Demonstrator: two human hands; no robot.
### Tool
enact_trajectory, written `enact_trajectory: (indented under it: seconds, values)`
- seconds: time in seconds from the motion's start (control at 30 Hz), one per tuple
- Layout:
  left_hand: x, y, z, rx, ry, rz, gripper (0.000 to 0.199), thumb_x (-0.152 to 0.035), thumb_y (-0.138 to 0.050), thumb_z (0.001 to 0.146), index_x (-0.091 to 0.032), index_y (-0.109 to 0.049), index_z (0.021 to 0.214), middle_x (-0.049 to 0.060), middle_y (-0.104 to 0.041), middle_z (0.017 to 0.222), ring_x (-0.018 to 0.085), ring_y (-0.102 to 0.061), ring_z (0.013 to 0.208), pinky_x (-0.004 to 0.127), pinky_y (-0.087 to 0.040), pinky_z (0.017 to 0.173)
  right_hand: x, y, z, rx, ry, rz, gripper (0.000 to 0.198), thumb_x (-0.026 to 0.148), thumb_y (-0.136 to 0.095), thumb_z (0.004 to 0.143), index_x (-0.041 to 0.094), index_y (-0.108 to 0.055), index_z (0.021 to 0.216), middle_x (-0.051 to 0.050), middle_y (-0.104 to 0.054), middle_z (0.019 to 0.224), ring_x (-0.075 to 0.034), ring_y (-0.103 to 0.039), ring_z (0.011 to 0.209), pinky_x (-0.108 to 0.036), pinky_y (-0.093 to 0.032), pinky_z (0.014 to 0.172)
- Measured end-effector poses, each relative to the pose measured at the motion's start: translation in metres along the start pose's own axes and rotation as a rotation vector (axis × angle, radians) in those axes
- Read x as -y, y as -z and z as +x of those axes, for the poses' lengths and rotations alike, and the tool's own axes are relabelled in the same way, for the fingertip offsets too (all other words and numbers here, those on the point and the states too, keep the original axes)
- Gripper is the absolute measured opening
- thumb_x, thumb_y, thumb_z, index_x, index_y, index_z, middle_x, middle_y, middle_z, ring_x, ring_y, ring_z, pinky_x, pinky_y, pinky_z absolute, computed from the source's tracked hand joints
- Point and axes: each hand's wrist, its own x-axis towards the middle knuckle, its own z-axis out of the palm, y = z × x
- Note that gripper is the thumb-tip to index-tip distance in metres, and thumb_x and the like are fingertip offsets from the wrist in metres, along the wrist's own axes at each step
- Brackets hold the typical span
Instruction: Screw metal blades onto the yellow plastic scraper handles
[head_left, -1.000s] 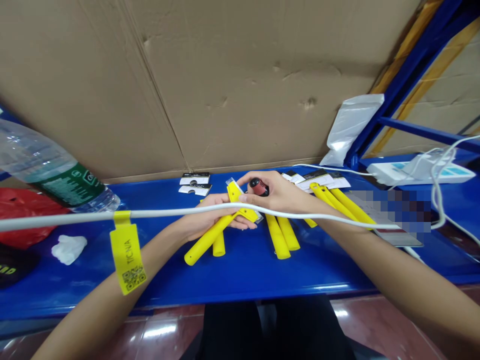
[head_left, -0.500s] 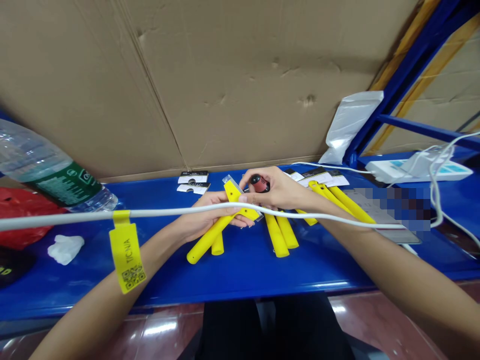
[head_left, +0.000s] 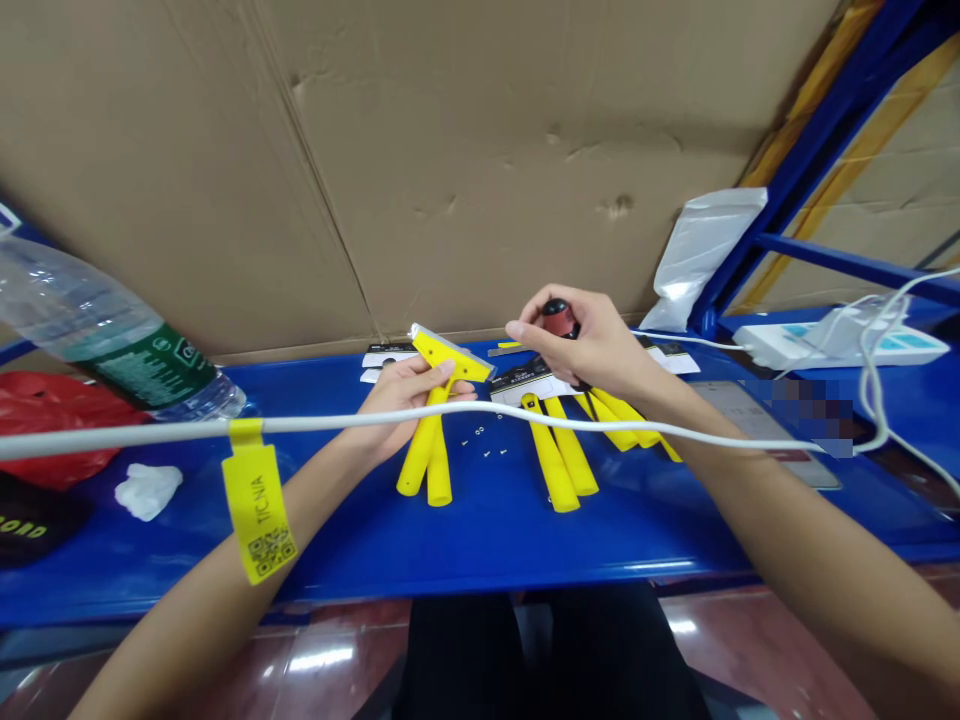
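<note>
My left hand (head_left: 401, 400) is closed round the neck of a yellow scraper (head_left: 452, 364), with its wide head tilted and a clear strip along the top edge. Fingers of my right hand (head_left: 600, 345) wrap a screwdriver (head_left: 559, 318) with a red and black handle, held apart from the scraper. Under the scraper's handle lies another yellow handle (head_left: 439, 470). Two more yellow handles (head_left: 553, 460) rest on the blue bench between my hands, and several lie under my right wrist. Small screws (head_left: 487, 454) are scattered between them.
A white cable (head_left: 360, 421) with a yellow tag (head_left: 256, 500) crosses in front of my arms. At left are a water bottle (head_left: 142, 345), a red bag (head_left: 60, 425) and crumpled tissue (head_left: 148, 490). Printed cards (head_left: 529, 378) lie behind; a power strip (head_left: 832, 346) stands at right.
My right hand has moved up and right with the screwdriver, away from the scraper. My left hand has shifted the scraper left and slightly up, uncovering the small screws.
</note>
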Motion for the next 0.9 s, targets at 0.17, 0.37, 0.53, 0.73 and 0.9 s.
enact_trajectory:
  seconds: [0.17,0.37,0.53,0.73,0.9]
  values:
    - [0.000,0.006,0.005,-0.077,-0.030,-0.020,0.005,-0.007,-0.078,0.103,-0.007,-0.083,0.103,0.014,-0.085,0.098,0.022,-0.085,0.088,0.038,-0.076,0.088,-0.014,-0.004,-0.001,0.232,0.090,-0.389,0.022,0.039,-0.083,0.096,0.019,-0.075,0.092,-0.001,-0.069,0.080,-0.016,-0.054,0.070,-0.032,-0.039,0.070]
    - [-0.003,0.007,0.005,-0.147,0.001,0.005,0.007,-0.008,-0.084,0.098,-0.011,-0.079,0.102,0.013,-0.086,0.102,0.025,-0.087,0.088,0.039,-0.077,0.083,-0.004,-0.013,-0.009,0.250,0.158,-0.477,0.008,0.019,-0.070,0.093,0.018,-0.067,0.101,-0.004,-0.071,0.090,-0.017,-0.056,0.075,-0.031,-0.039,0.073]
    - [-0.004,0.009,0.006,-0.176,0.000,0.034,0.008,-0.009,-0.086,0.096,-0.009,-0.079,0.101,0.012,-0.084,0.096,0.023,-0.084,0.081,0.030,-0.073,0.067,-0.008,-0.016,-0.011,0.475,0.188,-0.565,0.006,0.023,-0.074,0.101,0.018,-0.074,0.098,-0.005,-0.073,0.096,-0.019,-0.060,0.079,-0.031,-0.039,0.074]
    - [-0.003,0.011,0.007,-0.184,-0.051,0.047,0.010,-0.012,-0.087,0.096,-0.009,-0.081,0.104,0.011,-0.083,0.098,0.019,-0.082,0.080,0.026,-0.070,0.064,-0.028,-0.045,-0.012,0.690,0.174,-0.773,0.010,0.010,-0.071,0.100,0.016,-0.077,0.105,-0.012,-0.075,0.114,-0.022,-0.066,0.088,-0.033,-0.043,0.077]
    - [-0.001,0.013,0.008,-0.164,-0.033,0.036,0.005,-0.012,-0.085,0.096,-0.010,-0.080,0.098,0.009,-0.079,0.089,0.018,-0.078,0.073,0.026,-0.067,0.057,-0.025,-0.053,-0.002,0.774,0.116,-0.800,0.009,0.012,-0.071,0.098,0.018,-0.076,0.103,-0.010,-0.078,0.110,-0.023,-0.069,0.091,-0.032,-0.042,0.077]
